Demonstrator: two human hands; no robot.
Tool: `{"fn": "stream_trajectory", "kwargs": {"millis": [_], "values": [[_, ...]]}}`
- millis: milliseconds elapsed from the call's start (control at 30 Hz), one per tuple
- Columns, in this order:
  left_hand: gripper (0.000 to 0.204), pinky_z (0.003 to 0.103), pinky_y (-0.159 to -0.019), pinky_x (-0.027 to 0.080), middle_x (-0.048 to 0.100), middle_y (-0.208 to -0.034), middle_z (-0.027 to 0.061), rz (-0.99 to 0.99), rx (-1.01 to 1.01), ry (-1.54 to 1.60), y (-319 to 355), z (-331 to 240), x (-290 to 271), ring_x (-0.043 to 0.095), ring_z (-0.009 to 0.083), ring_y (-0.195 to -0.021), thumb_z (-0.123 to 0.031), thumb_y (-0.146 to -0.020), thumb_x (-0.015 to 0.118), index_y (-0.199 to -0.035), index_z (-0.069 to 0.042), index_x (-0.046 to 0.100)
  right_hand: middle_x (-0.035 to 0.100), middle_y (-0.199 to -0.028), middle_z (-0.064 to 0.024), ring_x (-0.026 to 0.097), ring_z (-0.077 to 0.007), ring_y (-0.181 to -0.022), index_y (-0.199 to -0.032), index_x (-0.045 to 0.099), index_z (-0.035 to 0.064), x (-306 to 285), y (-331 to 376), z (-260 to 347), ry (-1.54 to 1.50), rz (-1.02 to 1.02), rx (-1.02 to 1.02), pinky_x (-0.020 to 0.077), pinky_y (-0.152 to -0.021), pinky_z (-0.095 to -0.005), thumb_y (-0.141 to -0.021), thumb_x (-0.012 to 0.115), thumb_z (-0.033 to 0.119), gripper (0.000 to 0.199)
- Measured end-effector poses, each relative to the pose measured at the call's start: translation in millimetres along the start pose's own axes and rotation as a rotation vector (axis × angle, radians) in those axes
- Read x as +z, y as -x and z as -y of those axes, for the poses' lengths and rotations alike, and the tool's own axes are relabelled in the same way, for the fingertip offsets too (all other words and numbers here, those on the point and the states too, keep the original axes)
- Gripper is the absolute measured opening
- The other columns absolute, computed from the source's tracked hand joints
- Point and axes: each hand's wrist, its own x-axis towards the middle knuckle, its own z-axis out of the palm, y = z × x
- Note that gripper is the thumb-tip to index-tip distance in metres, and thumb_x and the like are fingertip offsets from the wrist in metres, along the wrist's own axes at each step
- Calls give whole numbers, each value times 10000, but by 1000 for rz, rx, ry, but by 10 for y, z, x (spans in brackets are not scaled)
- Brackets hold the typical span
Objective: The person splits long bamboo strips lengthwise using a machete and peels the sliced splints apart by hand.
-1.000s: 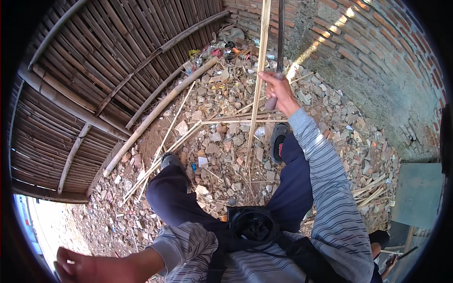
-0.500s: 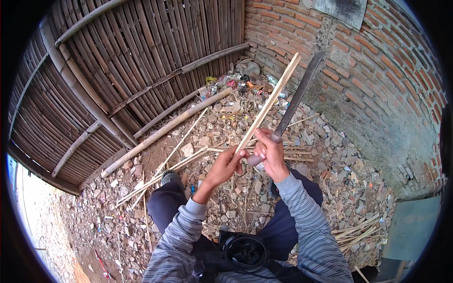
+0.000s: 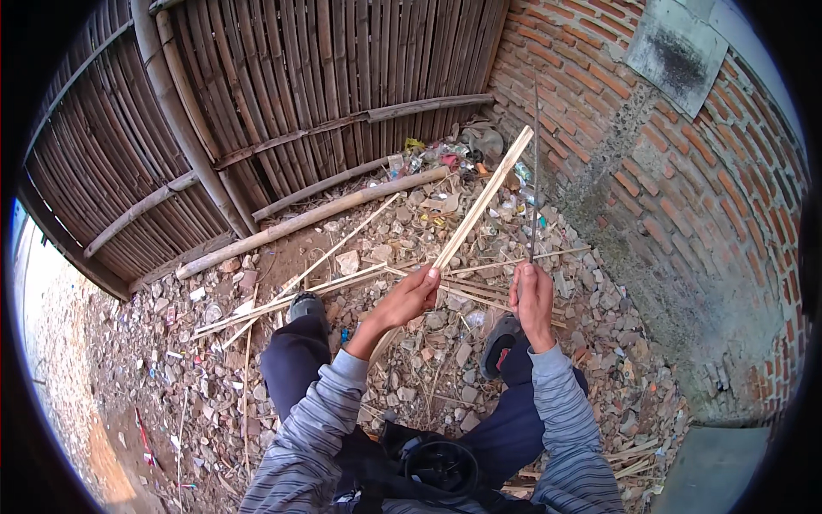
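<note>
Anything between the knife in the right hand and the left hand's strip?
Nothing visible. Knife and pale strip nearly meet in view at the strip's far end; litter and rubble show behind the gap.

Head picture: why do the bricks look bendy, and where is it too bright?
Head view: the fisheye lens curves the brick wall and leaves black corners; head view: the ground at far left is washed-out white, while the left hand and right hand sit in softer light.

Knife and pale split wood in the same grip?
No, the left grip holds the pale split wood while the right grip holds the long dark knife.
</note>
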Motion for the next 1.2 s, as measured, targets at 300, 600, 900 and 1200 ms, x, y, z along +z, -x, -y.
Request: {"fn": "stream_trajectory", "kwargs": {"millis": [300,600,900,1200], "values": [[444,288,-486,385,404,-682,-39,101,-42,-48,16,-181,-120,399,79,-537,-514,-1131,427,-1037,-86,500,552,-563,-30,544,-113,-474,-967,711,-38,43,-221,-50,672,236,-178,404,-466,-319,-1047,625,430,482],[550,268,-479,351,426,-676,-44,-15,-205,37,19,-320,-328,393,71,-543,-579,-1099,466,-895,-71,522,505,-518,-46,510,-150,-453,-860,697,-7,137,-189,-114,609,232,-96,371,-480,-381,-1035,623,489,531],[480,272,-536,346,415,-709,-39,-15,-30,137,-22,-235,-270,370,79,-600,-473,-1153,382,-943,-75,548,461,-581,23,393,-52,-432,-909,525,65,52,-76,-35,-101,425,278,320,-403,-210,-1088,463,594,561],[472,291,-786,452,509,-879,-10,-127,276,-26,-81,-423,-27,495,102,-838,-425,-1163,368,-1241,-35,622,427,-549,60,349,-20,-426,-1106,666,19,116,-104,287,-319,69,130,280,-410,-232,-1059,642,233,220]]}}
